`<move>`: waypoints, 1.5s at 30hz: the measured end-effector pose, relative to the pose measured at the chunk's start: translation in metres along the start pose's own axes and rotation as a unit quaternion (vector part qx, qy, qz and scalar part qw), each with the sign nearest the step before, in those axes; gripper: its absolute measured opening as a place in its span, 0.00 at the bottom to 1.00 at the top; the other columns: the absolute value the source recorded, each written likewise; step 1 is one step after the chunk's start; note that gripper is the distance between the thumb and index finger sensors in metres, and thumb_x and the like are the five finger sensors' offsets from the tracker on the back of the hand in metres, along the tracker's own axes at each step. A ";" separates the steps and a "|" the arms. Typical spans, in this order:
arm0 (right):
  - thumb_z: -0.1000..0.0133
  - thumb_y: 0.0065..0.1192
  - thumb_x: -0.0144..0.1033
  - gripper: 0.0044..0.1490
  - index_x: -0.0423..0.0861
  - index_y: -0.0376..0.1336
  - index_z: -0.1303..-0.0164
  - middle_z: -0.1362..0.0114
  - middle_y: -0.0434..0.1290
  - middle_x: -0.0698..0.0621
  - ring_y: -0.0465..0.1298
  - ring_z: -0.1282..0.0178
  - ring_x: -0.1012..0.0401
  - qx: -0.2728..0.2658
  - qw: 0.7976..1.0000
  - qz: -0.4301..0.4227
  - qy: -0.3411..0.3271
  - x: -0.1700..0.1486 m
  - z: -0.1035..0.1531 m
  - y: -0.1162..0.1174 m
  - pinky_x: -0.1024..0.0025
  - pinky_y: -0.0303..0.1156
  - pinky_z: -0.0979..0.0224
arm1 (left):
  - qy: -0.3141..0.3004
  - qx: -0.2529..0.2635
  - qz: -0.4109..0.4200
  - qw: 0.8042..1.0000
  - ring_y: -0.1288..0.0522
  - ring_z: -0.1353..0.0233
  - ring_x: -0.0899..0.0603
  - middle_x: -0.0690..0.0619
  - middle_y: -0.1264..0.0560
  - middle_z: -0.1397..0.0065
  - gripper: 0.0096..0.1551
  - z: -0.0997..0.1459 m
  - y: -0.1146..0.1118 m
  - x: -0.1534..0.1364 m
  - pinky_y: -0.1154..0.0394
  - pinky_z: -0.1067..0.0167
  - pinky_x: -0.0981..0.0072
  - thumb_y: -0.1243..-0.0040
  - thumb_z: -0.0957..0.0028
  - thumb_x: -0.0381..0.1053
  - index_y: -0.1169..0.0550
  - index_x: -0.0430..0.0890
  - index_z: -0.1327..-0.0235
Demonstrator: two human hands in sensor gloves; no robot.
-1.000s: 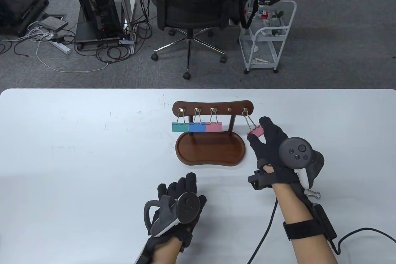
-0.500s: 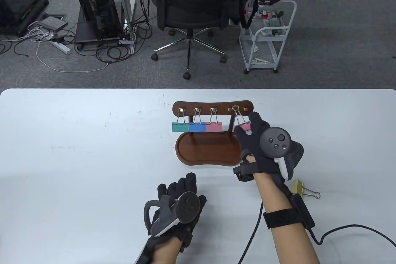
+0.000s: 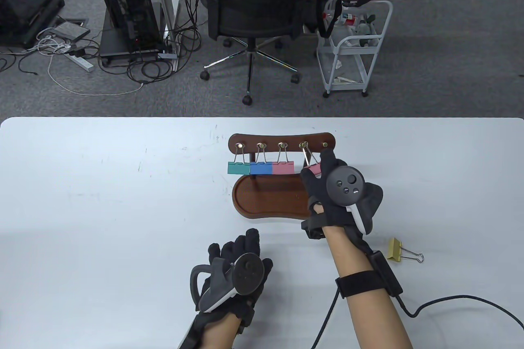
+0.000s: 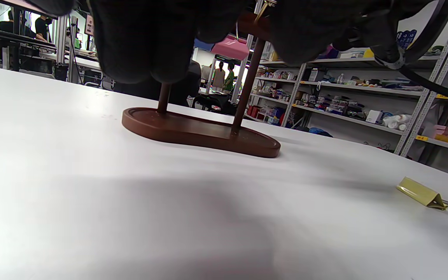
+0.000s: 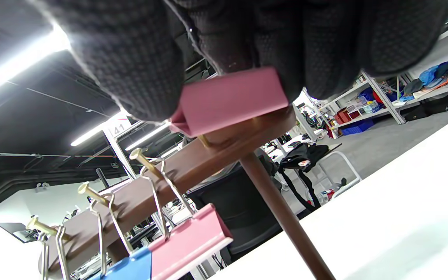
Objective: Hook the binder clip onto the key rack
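Observation:
The brown wooden key rack point(image 3: 281, 140) stands mid-table on its tray base point(image 3: 262, 201). Green point(image 3: 238, 168), blue point(image 3: 260, 168) and pink point(image 3: 283, 167) binder clips hang from its first three pegs. My right hand point(image 3: 317, 165) pinches a second pink clip point(image 3: 313, 169) between thumb and fingers. That clip's wire loop reaches the fourth peg point(image 3: 303, 145); whether it sits over the peg I cannot tell. The fifth peg point(image 3: 325, 145) is bare. The right wrist view shows the held clip point(image 5: 231, 99) against the rack's bar point(image 5: 193, 163). My left hand point(image 3: 239, 251) rests on the table, holding nothing.
A gold binder clip point(image 3: 395, 249) lies on the table right of my right forearm, also visible in the left wrist view as the gold clip point(image 4: 422, 192). A black cable point(image 3: 450, 300) trails from the right wrist. An office chair point(image 3: 254, 5) and a white cart point(image 3: 352, 50) stand beyond the table.
My right hand has carried the pink clip leftward, from the fifth peg to the fourth. The gold clip, hidden by the forearm before, now shows. The left hand has stayed still.

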State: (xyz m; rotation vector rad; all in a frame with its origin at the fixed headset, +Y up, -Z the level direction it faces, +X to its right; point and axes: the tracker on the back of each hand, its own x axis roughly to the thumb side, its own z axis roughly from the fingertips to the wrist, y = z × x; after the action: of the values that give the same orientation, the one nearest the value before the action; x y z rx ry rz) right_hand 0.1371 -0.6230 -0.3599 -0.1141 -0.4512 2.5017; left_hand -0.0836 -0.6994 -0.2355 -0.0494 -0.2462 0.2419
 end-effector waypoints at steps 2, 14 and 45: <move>0.46 0.74 0.47 0.49 0.31 0.62 0.22 0.30 0.71 0.27 0.72 0.37 0.31 0.000 1.000 0.006 0.001 0.001 0.000 0.002 0.34 0.69 0.39 | 0.000 0.000 0.000 1.000 0.28 0.26 0.21 0.30 0.29 0.21 0.47 0.000 0.000 0.000 0.46 0.30 0.16 0.39 0.39 0.58 0.38 0.32 0.15; 0.45 0.73 0.48 0.47 0.34 0.63 0.22 0.27 0.68 0.27 0.70 0.36 0.31 0.009 0.996 0.085 -0.010 0.000 -0.001 0.026 0.33 0.67 0.37 | 0.003 -0.002 0.001 1.000 0.28 0.26 0.21 0.29 0.29 0.21 0.47 0.000 0.000 -0.001 0.46 0.30 0.16 0.40 0.39 0.58 0.38 0.33 0.15; 0.42 0.71 0.48 0.53 0.32 0.53 0.16 0.23 0.63 0.27 0.67 0.33 0.31 0.019 0.974 0.224 -0.033 0.003 0.002 0.064 0.33 0.65 0.34 | 0.001 -0.012 0.006 1.000 0.28 0.26 0.21 0.29 0.29 0.21 0.48 -0.001 -0.001 0.001 0.46 0.30 0.16 0.40 0.39 0.58 0.38 0.32 0.15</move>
State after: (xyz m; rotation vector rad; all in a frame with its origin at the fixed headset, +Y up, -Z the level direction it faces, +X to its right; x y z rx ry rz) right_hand 0.0996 -0.6713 -0.3800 -0.1301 -0.4432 2.9635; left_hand -0.0821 -0.7000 -0.2362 -0.0757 -0.2460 0.2516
